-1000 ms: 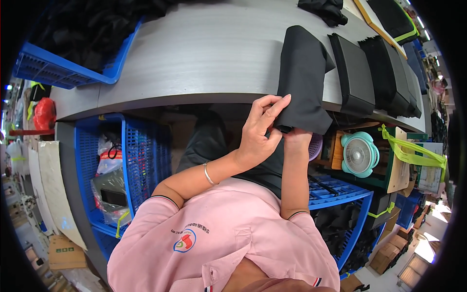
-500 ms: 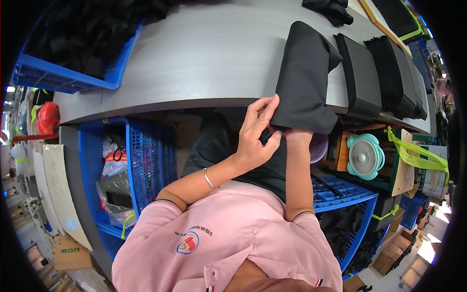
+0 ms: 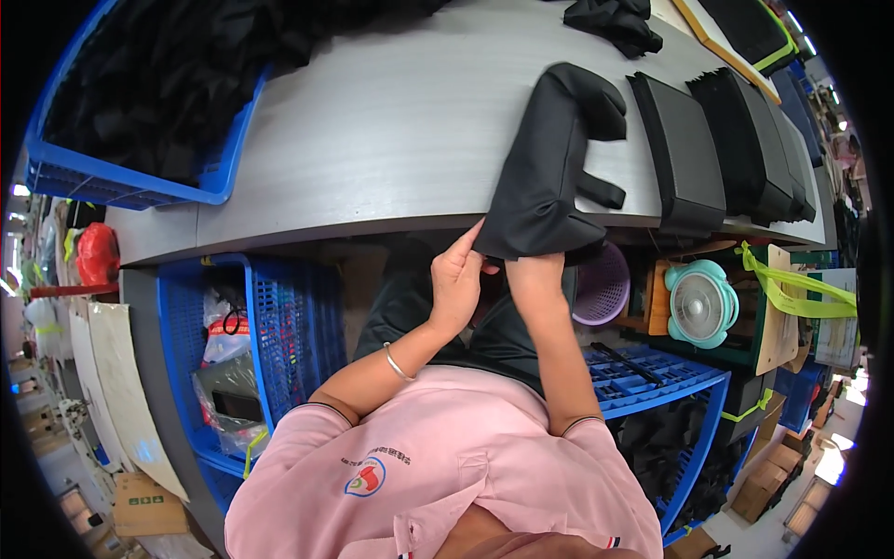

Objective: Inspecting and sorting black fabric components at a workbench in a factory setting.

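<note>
A black fabric pouch (image 3: 545, 177) with seams and a short strap-like flap on its right side rests partly on the table and hangs over its front edge. With thumb and finger, my left hand (image 3: 457, 284) pinches the pouch's lower left edge. My right hand (image 3: 535, 272) reaches into the lower opening of the pouch; its fingers are hidden by the cloth. Right of the pouch lie folded black panels (image 3: 678, 154) in stacks, the nearest one not touching it.
A blue crate (image 3: 223, 182) piled with black cloth stands at the table's left. Below the grey table (image 3: 372, 140) are another blue crate (image 3: 256, 345) with bagged items, a purple basket (image 3: 602, 284), a teal fan (image 3: 703, 305) and a blue rack (image 3: 652, 387). Black cloth (image 3: 615, 23) lies farther back.
Both hands have drawn the pouch nearer and to the left. It has turned and opened out, so a flap shows on its right. The left hand has moved down along its edge.
</note>
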`<act>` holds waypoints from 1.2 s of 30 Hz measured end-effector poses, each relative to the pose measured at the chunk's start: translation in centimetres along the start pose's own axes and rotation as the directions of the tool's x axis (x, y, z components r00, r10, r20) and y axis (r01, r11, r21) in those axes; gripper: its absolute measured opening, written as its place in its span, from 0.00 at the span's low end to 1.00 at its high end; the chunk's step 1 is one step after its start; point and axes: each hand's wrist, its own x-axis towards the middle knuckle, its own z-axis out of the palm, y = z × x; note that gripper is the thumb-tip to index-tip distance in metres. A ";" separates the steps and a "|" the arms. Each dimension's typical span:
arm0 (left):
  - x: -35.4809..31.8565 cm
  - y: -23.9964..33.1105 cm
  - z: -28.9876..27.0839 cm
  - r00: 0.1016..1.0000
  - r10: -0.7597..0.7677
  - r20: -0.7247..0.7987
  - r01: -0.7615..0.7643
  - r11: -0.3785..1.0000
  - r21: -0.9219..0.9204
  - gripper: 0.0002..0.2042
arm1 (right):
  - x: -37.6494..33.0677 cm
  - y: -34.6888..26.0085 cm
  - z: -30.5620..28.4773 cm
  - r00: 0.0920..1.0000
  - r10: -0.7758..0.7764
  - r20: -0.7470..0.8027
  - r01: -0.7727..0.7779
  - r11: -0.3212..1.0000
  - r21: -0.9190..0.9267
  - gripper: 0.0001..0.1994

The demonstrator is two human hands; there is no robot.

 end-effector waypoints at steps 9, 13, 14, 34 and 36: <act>-1.1 0.0 0.6 0.949 -0.245 0.196 0.285 0.935 -0.210 0.08 | -0.6 -4.5 -0.5 0.993 -0.110 0.031 0.113 0.930 -0.350 0.14; -0.3 -2.6 0.3 0.911 -0.346 0.225 0.403 0.865 -0.299 0.08 | 0.8 -3.7 -1.0 0.979 -0.064 0.193 0.132 0.922 -0.365 0.17; -0.5 -0.9 0.9 0.908 -0.353 0.224 0.411 0.852 -0.324 0.08 | 1.0 -5.5 -2.3 0.985 -0.159 0.071 0.174 0.889 -0.424 0.19; -4.9 2.7 -2.6 0.917 0.313 0.248 -0.385 0.857 0.343 0.06 | -1.3 -0.5 -0.3 0.987 -0.062 0.150 0.115 0.919 -0.378 0.14; -3.3 2.8 -2.9 0.985 0.167 0.041 -0.172 0.968 0.183 0.08 | -2.1 -1.8 -1.0 0.978 -0.015 0.206 0.101 0.905 -0.413 0.15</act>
